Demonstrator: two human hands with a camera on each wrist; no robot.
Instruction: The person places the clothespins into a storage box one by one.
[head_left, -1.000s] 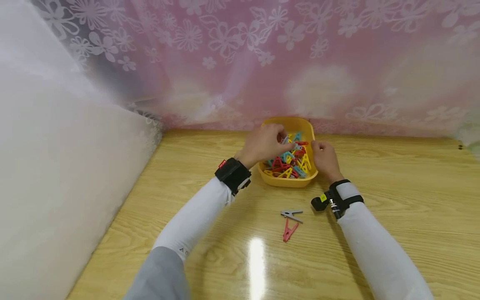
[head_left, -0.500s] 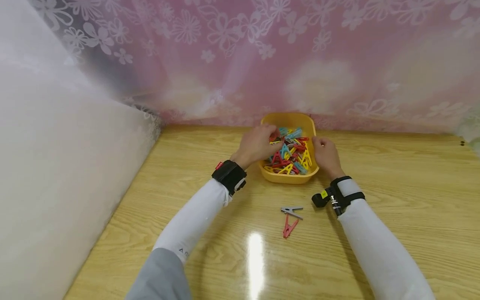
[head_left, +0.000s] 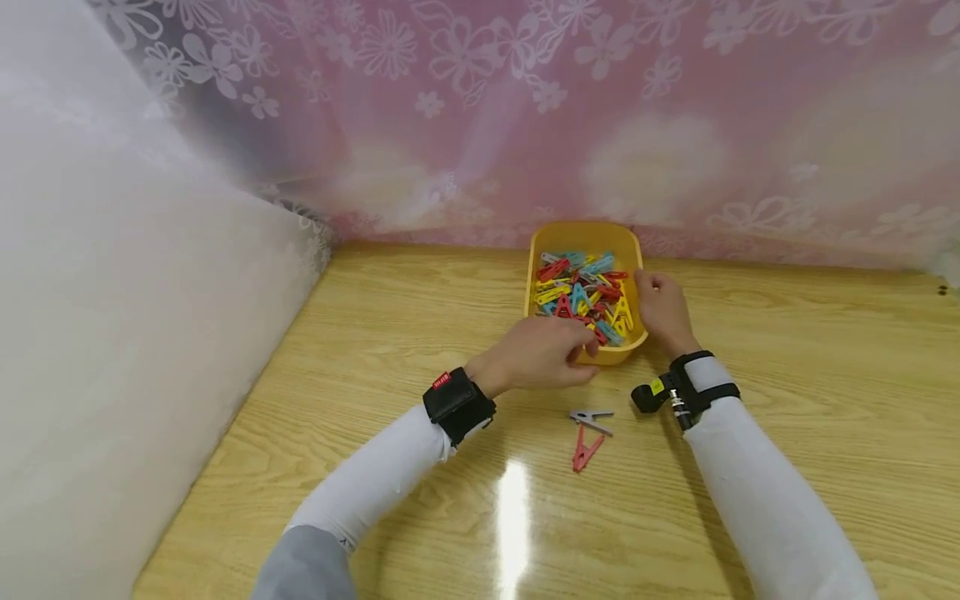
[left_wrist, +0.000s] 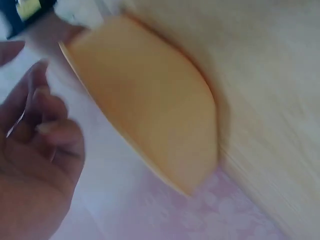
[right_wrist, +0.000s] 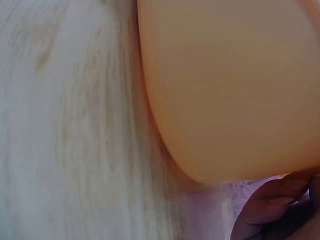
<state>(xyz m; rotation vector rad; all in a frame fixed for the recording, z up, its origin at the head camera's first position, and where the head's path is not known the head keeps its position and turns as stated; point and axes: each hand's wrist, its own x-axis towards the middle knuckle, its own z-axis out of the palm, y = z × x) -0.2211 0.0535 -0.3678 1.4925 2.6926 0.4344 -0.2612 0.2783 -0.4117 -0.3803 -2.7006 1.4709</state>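
Observation:
Several clothespins in red, yellow, blue and grey [head_left: 579, 296] lie piled in a yellow plastic basket [head_left: 585, 234]. My left hand [head_left: 534, 353] hovers over the basket's near left corner and hides part of its front rim. In the left wrist view its fingers [left_wrist: 62, 135] are loosely bent, with no object seen between them and the thumb. My right hand [head_left: 664, 313] holds the basket's right rim, its fingers curled there. On the table in front of the basket lie a grey clothespin [head_left: 582, 417] and a red clothespin [head_left: 581, 457], close together.
The wooden table [head_left: 787, 375] runs back to a pink flowered curtain [head_left: 510, 125], which the basket stands right against. A white sheet [head_left: 150, 292] borders the left side. Wrist-worn cameras sit on both forearms.
My left hand has come out of the basket's pile toward me, over the front edge. My right hand stays at the right rim. The two loose clothespins keep their places.

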